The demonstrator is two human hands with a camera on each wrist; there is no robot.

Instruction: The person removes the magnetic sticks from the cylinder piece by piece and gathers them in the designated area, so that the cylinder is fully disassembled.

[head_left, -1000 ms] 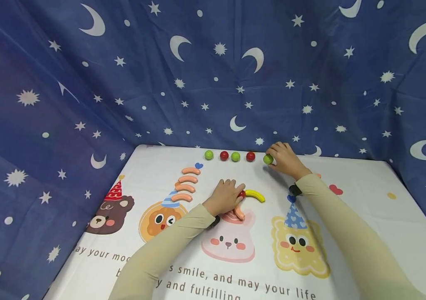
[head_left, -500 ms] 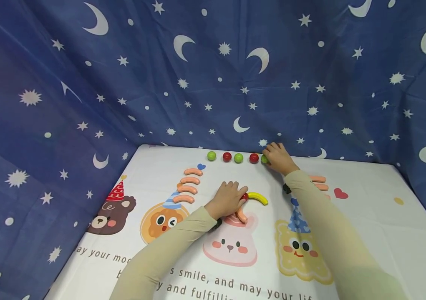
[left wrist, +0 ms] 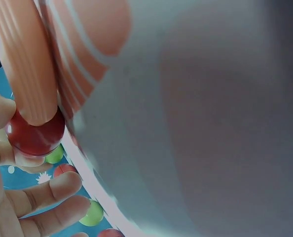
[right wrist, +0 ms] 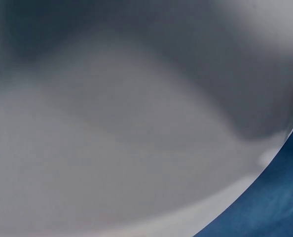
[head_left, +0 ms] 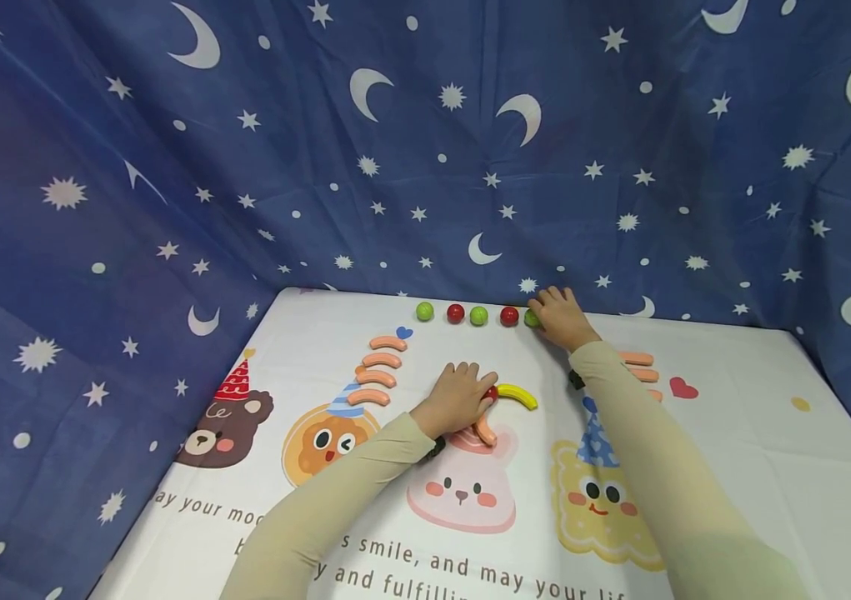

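My left hand (head_left: 457,402) pinches a small glossy red ball (left wrist: 36,134) between thumb and finger at the middle of the table. A curved toy sausage (head_left: 485,430) lies just in front of that ball, and its end overlaps the ball in the left wrist view. To the ball's right is a yellow toy banana (head_left: 518,397). At the back, my right hand (head_left: 562,318) has its fingers round a green ball (head_left: 532,317), partly hidden by them. This ball sits at the right end of a row, beside a red ball (head_left: 509,316). The right wrist view shows mostly blurred white cloth.
Further left in the back row are a green ball (head_left: 478,316), a red ball (head_left: 456,313) and another green ball (head_left: 425,311). Several toy sausages (head_left: 382,360) form a column at left; more sausages (head_left: 638,376) show behind the right forearm. A starry blue curtain (head_left: 425,150) borders the table.
My right hand has moved the green ball left, close to the red ball in the row, then stayed there. The left hand keeps its hold on the red ball in the middle.
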